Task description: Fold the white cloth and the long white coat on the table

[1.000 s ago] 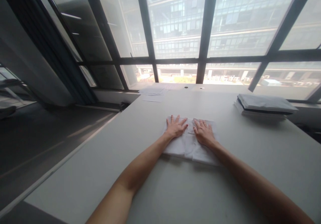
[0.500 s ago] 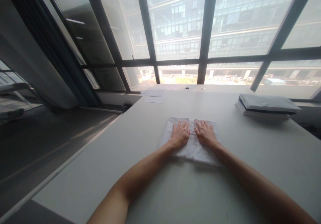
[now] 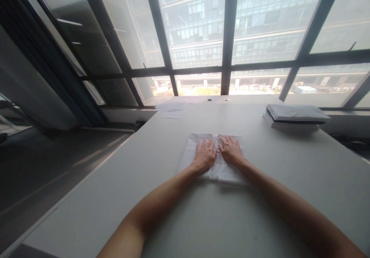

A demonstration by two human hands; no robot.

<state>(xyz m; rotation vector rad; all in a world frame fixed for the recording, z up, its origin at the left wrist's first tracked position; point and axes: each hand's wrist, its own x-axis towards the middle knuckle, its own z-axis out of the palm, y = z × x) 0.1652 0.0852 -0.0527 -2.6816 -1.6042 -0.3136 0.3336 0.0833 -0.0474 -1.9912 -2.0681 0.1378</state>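
A white folded cloth lies flat on the white table in front of me, its two sides turned in so that a narrow gap runs down the middle. On its left half rests my left hand, palm down with the fingers stretched forward. My right hand lies flat on the right half near the middle gap, fingers spread. Both hands touch the cloth without gripping it. Parts of the cloth are hidden under my hands and forearms.
A stack of folded cloths, white with a dark layer, sits at the table's far right. Sheets of paper lie at the far left. Windows rise behind the table. A dark curtain hangs on the left.
The whole view has shifted a little, so things appear farther left. My right hand's fingers have moved slightly toward the middle gap; both hands stay flat on the cloth.
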